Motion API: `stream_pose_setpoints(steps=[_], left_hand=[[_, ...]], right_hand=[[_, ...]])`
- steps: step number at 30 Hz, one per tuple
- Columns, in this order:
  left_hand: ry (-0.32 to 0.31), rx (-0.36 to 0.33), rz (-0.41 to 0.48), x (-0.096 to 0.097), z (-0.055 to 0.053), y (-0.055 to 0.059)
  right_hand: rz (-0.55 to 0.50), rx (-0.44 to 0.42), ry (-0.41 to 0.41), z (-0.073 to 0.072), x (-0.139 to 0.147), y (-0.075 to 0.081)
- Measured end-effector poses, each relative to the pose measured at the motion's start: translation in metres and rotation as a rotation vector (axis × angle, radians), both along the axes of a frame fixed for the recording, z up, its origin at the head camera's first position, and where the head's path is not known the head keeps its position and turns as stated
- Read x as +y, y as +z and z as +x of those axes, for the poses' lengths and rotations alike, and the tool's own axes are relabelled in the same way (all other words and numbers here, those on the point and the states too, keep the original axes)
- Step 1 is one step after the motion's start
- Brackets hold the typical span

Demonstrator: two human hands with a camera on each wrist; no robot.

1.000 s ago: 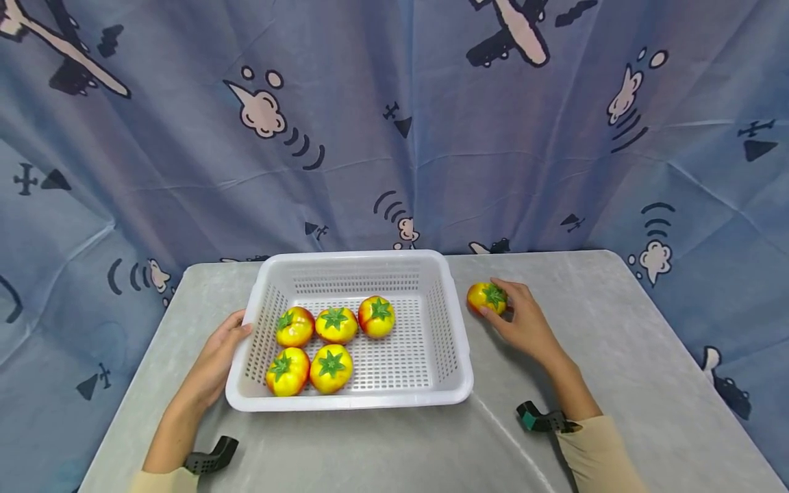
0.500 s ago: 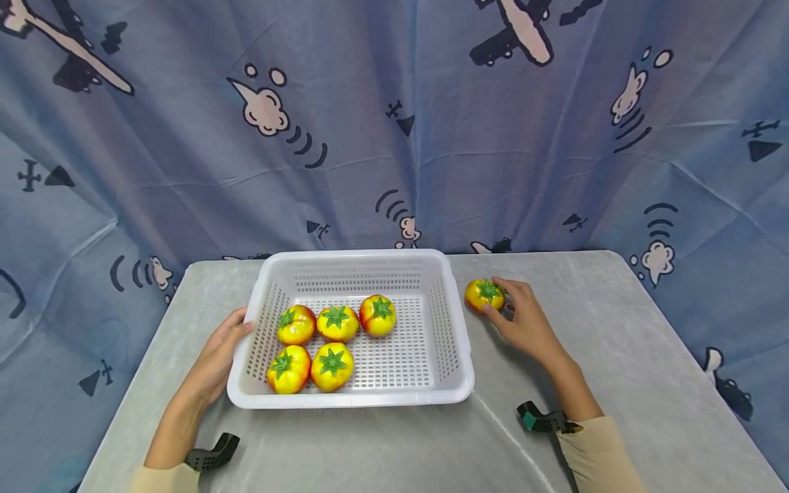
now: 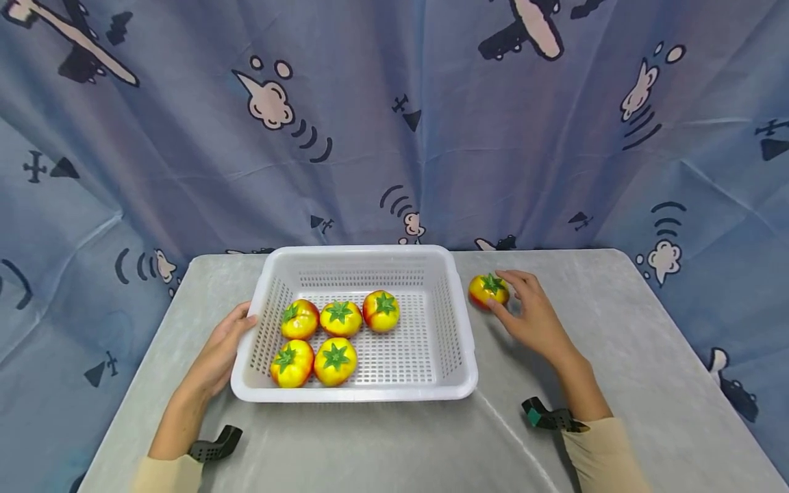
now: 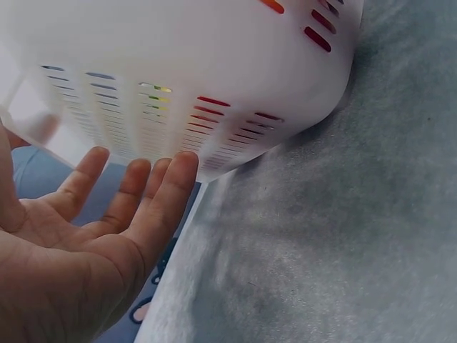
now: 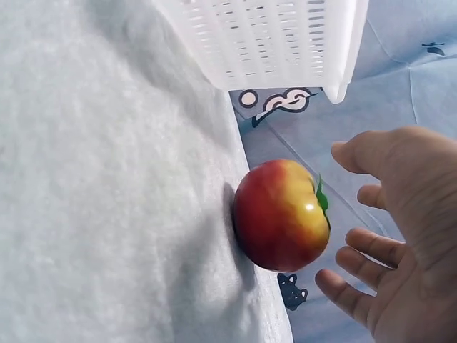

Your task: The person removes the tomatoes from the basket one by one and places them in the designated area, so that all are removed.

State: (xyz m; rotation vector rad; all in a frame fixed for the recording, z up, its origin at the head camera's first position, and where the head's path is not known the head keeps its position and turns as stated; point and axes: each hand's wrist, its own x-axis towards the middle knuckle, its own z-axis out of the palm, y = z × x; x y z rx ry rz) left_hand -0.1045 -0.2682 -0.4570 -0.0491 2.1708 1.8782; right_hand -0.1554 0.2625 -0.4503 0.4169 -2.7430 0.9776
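A white perforated plastic basket [image 3: 354, 395] stands on the table with several yellow-and-red tomatoes [image 3: 335, 361] inside, each topped by a green star-shaped calyx. My left hand [image 3: 218, 352] holds its left end, thumb over the rim; in the left wrist view the fingers [image 4: 175, 186] reach along the outer slotted wall. Right of the basket, a single tomato [image 3: 489, 292] rests on the table. Beside it my right hand [image 3: 530, 315] has thumb and fingers spread. The right wrist view shows a gap between those fingers [image 5: 350, 296] and the tomato [image 5: 280, 214].
The grey table [image 3: 382, 445] ends in a back edge just behind the basket. A blue curtain [image 3: 357, 137] printed with planes and clouds hangs behind and along both sides. Black wrist-worn devices [image 3: 216, 444] sit on both forearms.
The right hand's thumb and fingers were round the lone tomato and have spread off it. That tomato shifted slightly toward the basket. The left hand keeps its place at the basket; the head view tilted slightly.
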Motion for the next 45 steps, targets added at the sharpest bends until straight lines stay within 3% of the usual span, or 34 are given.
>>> stream_pose_setpoints(steps=[11, 26, 31, 40, 45], left_hand=[[-0.017, 0.002, 0.016, -0.002, 0.002, -0.003], [-0.031, 0.015, 0.045, -0.004, 0.004, -0.006], [-0.031, 0.021, 0.038, -0.003, 0.004, -0.006], [-0.055, 0.055, 0.038, -0.005, 0.0, -0.002], [-0.058, 0.04, 0.042, -0.006, 0.0, 0.0]], right_hand=[[-0.053, -0.034, 0.059, 0.008, -0.017, 0.022], [0.005, -0.113, 0.177, 0.016, -0.052, 0.068], [0.033, -0.127, 0.264, 0.015, -0.066, 0.083], [0.106, -0.17, 0.395, 0.013, -0.097, 0.1], [0.167, -0.217, 0.477, 0.014, -0.116, 0.105]])
